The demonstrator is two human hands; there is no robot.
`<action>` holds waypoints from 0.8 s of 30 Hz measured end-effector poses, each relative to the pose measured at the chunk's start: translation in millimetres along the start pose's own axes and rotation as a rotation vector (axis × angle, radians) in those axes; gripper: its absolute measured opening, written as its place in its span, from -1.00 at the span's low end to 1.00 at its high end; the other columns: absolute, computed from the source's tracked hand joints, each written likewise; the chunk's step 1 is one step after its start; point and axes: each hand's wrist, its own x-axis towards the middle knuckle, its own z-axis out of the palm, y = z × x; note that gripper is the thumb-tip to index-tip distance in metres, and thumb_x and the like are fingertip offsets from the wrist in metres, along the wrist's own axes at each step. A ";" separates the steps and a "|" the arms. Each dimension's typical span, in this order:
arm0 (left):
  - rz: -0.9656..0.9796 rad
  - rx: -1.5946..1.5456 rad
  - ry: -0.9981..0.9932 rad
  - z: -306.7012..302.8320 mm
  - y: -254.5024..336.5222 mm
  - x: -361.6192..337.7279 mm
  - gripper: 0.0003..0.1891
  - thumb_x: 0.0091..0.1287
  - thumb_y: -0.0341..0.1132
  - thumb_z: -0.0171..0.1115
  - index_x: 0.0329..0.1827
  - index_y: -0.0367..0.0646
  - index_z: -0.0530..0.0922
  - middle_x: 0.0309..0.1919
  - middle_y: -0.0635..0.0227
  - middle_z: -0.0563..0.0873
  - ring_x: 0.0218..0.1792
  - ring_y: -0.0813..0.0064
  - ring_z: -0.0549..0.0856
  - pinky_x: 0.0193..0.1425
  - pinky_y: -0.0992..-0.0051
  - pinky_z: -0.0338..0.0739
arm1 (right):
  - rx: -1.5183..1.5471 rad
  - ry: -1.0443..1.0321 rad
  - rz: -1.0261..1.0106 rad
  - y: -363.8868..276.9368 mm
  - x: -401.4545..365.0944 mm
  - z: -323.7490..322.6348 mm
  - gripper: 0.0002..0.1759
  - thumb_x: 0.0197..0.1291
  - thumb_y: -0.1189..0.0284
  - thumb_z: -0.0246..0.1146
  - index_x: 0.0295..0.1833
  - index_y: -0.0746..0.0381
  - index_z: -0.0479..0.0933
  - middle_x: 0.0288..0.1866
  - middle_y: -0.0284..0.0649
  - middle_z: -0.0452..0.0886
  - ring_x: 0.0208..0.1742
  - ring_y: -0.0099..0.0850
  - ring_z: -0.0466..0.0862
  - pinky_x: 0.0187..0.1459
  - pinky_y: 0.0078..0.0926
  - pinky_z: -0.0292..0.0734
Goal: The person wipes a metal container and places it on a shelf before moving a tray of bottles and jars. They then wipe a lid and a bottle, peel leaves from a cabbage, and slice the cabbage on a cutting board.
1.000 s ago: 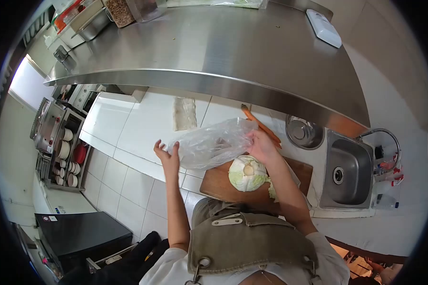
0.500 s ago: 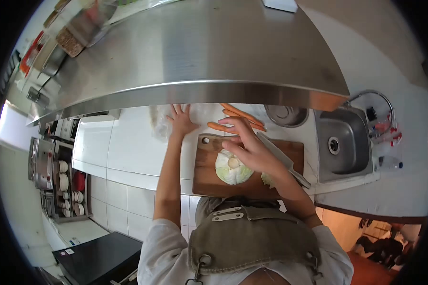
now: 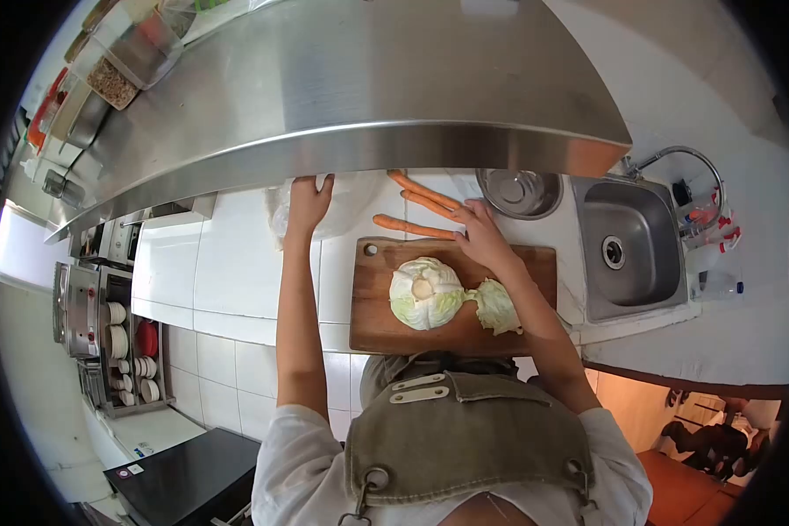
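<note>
My left hand (image 3: 309, 206) reaches to the plastic bag (image 3: 346, 206) under the shelf edge. Its thumb stands apart from the fingers, whose tips the shelf hides. With bent fingers, my right hand (image 3: 479, 231) closes over the right ends of the orange carrots (image 3: 412, 227), which lie behind the cutting board. A pale cabbage (image 3: 425, 294) rests stem end up on the wooden cutting board (image 3: 373, 307). To its right lies a loose cabbage leaf (image 3: 497, 307), beside my right forearm.
A steel shelf (image 3: 368, 88) overhangs the back of the white counter (image 3: 245, 272). Behind the board's right corner stands a metal bowl (image 3: 522, 195). Farther right is a steel sink (image 3: 631, 294) with a curved faucet (image 3: 688, 151). Clear food containers (image 3: 110, 81) stand on the shelf at left.
My right hand has moved from above the cabbage to the carrots, uncovering the leaf. My left hand has gone farther under the shelf. The long grey blade-like thing on the board no longer shows.
</note>
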 end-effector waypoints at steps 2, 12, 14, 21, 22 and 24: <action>-0.051 -0.150 0.170 -13.8 21.5 -23.3 -0.74 0.32 -0.36 0.21 0.02 -0.26 0.61 -0.06 0.11 0.71 0.01 0.06 0.67 0.10 0.26 0.54 | -0.019 -0.026 -0.025 14.0 6.2 15.9 -0.63 0.09 0.45 0.33 0.05 0.18 0.51 0.13 -0.06 0.42 0.22 -0.03 0.40 0.25 -0.13 0.36; -0.496 -0.591 0.258 -7.4 36.7 -169.2 -0.80 0.42 -0.40 0.12 0.01 -0.25 0.61 -0.10 0.32 0.72 -0.05 0.56 0.63 0.04 0.53 0.49 | -0.082 -0.247 -0.053 28.1 23.9 12.7 -0.73 0.01 0.24 0.43 -0.26 0.18 0.64 0.12 -0.10 0.45 0.19 -0.13 0.48 0.22 -0.17 0.39; -0.573 -0.629 0.271 -2.1 38.0 -186.4 -0.81 0.42 -0.40 0.12 0.00 -0.24 0.62 -0.13 0.35 0.72 -0.09 0.58 0.63 0.00 0.56 0.48 | -0.085 -0.253 -0.064 27.5 24.6 12.5 -0.73 -0.01 0.23 0.44 -0.30 0.19 0.65 0.12 -0.10 0.46 0.16 -0.14 0.51 0.19 -0.20 0.43; -0.608 -0.526 0.234 -10.3 44.4 -198.2 -0.80 0.42 -0.39 0.13 0.01 -0.22 0.62 -0.14 0.37 0.71 -0.14 0.58 0.63 -0.12 0.59 0.51 | -0.068 -0.334 -0.099 27.4 34.9 12.0 -0.80 0.03 0.32 0.42 -0.35 0.23 0.65 0.11 -0.04 0.46 0.09 -0.09 0.56 0.10 -0.21 0.49; -0.611 -0.526 0.233 -10.6 47.2 -196.5 -0.80 0.42 -0.39 0.13 0.01 -0.22 0.62 -0.14 0.37 0.71 -0.14 0.58 0.63 -0.12 0.59 0.51 | -0.079 -0.396 -0.066 24.1 35.6 11.0 -0.80 0.07 0.34 0.39 -0.31 0.25 0.64 0.16 -0.03 0.43 0.09 -0.05 0.55 0.12 -0.22 0.48; -0.545 -0.516 0.244 -8.0 54.3 -193.4 -0.80 0.40 -0.41 0.14 0.01 -0.24 0.61 -0.11 0.33 0.71 -0.13 0.56 0.63 -0.10 0.55 0.54 | -0.101 -0.347 -0.080 19.4 32.5 12.9 -0.80 0.09 0.36 0.37 -0.29 0.27 0.62 0.14 -0.03 0.44 0.08 -0.04 0.55 0.12 -0.21 0.48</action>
